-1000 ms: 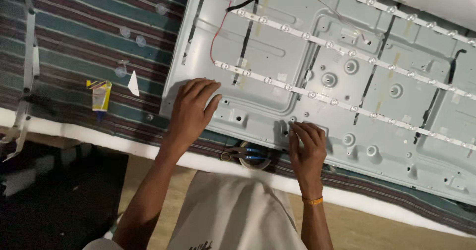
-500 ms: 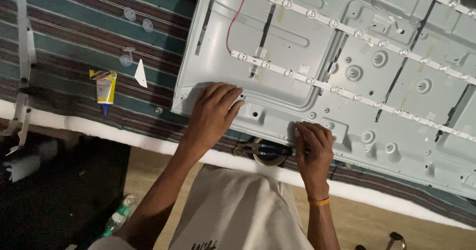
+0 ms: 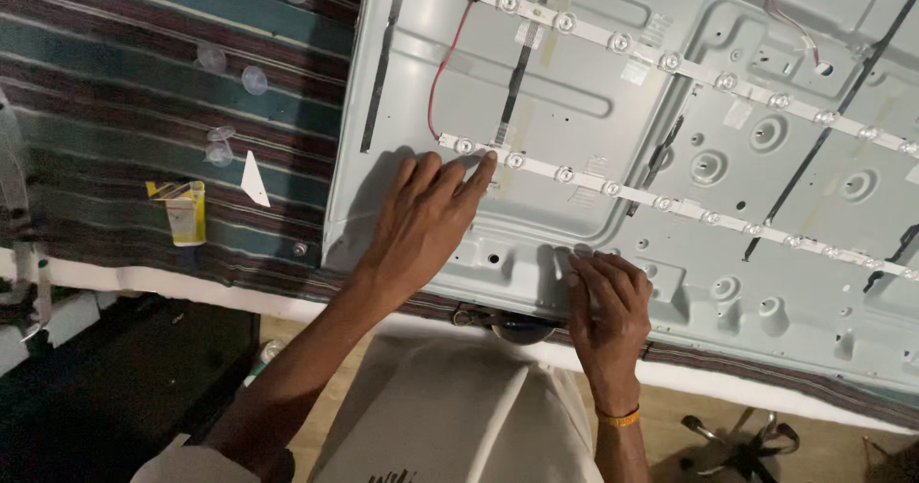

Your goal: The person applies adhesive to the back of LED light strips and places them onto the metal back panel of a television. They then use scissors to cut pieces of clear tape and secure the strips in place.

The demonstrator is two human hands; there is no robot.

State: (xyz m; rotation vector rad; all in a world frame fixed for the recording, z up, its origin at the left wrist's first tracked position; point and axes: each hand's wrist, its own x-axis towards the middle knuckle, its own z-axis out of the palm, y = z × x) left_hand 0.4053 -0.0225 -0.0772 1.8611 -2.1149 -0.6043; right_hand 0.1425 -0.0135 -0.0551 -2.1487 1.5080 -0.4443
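Observation:
A large grey metal back panel (image 3: 574, 81) lies on a striped cloth, with white light strips (image 3: 632, 193) carrying round lenses across it. My left hand (image 3: 421, 220) lies flat on the panel's near left part, its fingertips touching the left end of the nearest strip. My right hand (image 3: 608, 301) rests on the panel's near edge with fingers curled down and pressed against the metal. Neither hand holds anything loose. A red wire (image 3: 442, 62) runs from the strip's left end up the panel.
A small yellow glue tube (image 3: 184, 210) and a white triangular scrap (image 3: 253, 179) lie on the striped cloth (image 3: 144, 52) to the left, among several loose clear lenses (image 3: 254, 81). A dark round object (image 3: 522, 328) sits under the panel's near edge. Chair legs (image 3: 737, 435) stand below right.
The view has shifted closer over the panel. My left hand slid up to the end of the nearest light strip. My right hand stays at the near edge.

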